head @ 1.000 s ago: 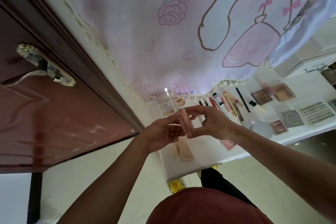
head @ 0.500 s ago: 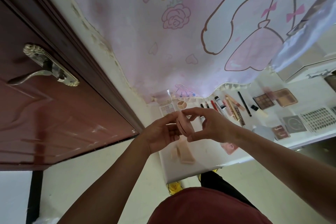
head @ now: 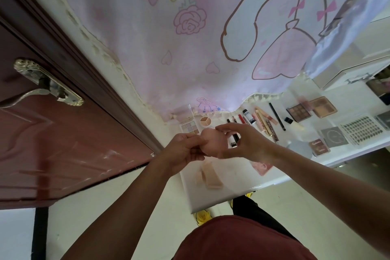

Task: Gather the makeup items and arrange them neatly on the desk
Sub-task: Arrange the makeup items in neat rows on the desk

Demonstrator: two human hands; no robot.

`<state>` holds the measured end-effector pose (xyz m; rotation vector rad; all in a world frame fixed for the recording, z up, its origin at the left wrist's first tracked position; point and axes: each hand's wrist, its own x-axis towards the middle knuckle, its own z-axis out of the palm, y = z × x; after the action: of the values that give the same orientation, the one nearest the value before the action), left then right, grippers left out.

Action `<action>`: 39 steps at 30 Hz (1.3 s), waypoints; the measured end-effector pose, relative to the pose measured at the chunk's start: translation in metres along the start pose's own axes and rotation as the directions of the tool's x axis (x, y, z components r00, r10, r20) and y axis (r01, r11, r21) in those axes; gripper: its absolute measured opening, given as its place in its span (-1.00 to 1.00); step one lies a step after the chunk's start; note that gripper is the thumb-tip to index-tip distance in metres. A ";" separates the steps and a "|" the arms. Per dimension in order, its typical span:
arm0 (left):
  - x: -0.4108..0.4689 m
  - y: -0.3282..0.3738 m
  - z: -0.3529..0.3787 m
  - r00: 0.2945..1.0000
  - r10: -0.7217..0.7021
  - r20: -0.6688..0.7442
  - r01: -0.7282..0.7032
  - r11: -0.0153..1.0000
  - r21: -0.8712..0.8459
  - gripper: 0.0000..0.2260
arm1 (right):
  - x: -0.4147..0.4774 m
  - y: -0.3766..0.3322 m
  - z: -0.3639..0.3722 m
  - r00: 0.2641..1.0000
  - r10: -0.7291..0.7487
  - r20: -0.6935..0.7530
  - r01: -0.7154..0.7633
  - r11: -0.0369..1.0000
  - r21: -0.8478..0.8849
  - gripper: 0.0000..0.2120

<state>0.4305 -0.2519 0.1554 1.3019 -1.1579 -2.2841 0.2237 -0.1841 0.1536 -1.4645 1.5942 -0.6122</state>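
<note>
A dark red-brown door (head: 52,143) with an ornate metal handle (head: 45,87) stands on the left, beside a cream wall (head: 88,48) (its paint flaking). A pink cartoon-print curtain (head: 190,44) hangs over the white surface (head: 238,183). The floor (head: 101,207) is pale and daylit.

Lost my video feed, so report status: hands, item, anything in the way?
Left hand and right hand both pinching peach rounded makeup sponge. Sponge held above white desk, not set down. Beige wedge sponges on desk beneath.
</note>
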 end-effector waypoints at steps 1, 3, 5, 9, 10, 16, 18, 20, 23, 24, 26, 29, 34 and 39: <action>0.000 0.001 -0.002 1.000 0.005 0.010 -0.005 1.000 0.022 -0.87 | 0.001 0.000 -0.002 0.999 0.044 0.014 -0.045 0.995 0.084 -0.51; -0.001 0.004 -0.006 0.999 0.011 0.047 -0.014 0.998 0.062 -0.85 | 0.000 -0.002 -0.007 0.984 0.165 0.067 -0.177 0.944 0.278 -0.73; -0.001 0.006 -0.008 0.999 0.015 0.031 -0.018 0.996 0.087 -0.81 | -0.003 -0.001 -0.007 0.948 0.279 0.152 -0.318 0.836 0.448 -0.74; -0.001 0.007 -0.002 0.980 0.126 -0.152 -0.117 0.991 0.069 -0.82 | -0.003 -0.005 -0.001 0.874 0.415 0.253 -0.467 0.573 0.674 -0.81; -0.002 0.007 0.000 0.971 0.163 -0.173 -0.151 0.985 0.080 -0.80 | -0.002 -0.007 0.000 0.858 0.443 0.261 -0.482 0.515 0.709 -0.83; -0.011 0.004 0.009 0.947 0.290 -0.137 -0.262 0.946 0.192 -0.50 | -0.002 -0.016 0.000 0.820 0.480 0.311 -0.504 0.350 0.790 -0.70; -0.013 0.005 0.010 0.944 0.301 -0.136 -0.276 0.945 0.174 -0.49 | -0.004 -0.021 -0.001 0.832 0.460 0.311 -0.494 0.356 0.793 -0.70; -0.014 0.006 0.011 0.942 0.313 -0.123 -0.292 0.943 0.161 -0.51 | -0.006 -0.025 -0.001 0.845 0.440 0.304 -0.478 0.367 0.798 -0.71; -0.014 0.006 0.010 0.938 0.330 -0.109 -0.312 0.937 0.155 -0.51 | -0.010 -0.029 -0.002 0.875 0.386 0.291 -0.443 0.402 0.801 -0.69; -0.013 0.006 0.008 0.937 0.331 -0.111 -0.314 0.938 0.146 -0.50 | -0.011 -0.029 -0.002 0.890 0.363 0.274 -0.422 0.435 0.795 -0.66; -0.010 0.007 0.003 0.940 0.320 -0.119 -0.310 0.946 0.097 -0.47 | -0.012 -0.027 -0.004 0.919 0.341 0.199 -0.369 0.564 0.739 -0.63; -0.010 0.006 0.000 0.952 0.289 -0.104 -0.290 0.957 0.006 -0.54 | -0.015 -0.024 -0.009 0.964 0.261 0.060 -0.247 0.781 0.574 -0.68; -0.013 0.005 0.005 0.961 0.275 -0.041 -0.277 0.959 -0.057 -0.61 | -0.015 -0.025 -0.007 0.986 0.165 -0.022 -0.132 0.852 0.506 -0.66; -0.016 0.006 0.005 0.958 0.283 -0.046 -0.286 0.955 -0.074 -0.58 | -0.015 -0.026 -0.008 0.992 0.111 -0.057 -0.065 0.852 0.519 -0.66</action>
<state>0.4344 -0.2441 0.1714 1.0638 -1.1465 -2.0682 0.2299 -0.1764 0.1833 -0.9668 1.4026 -0.9743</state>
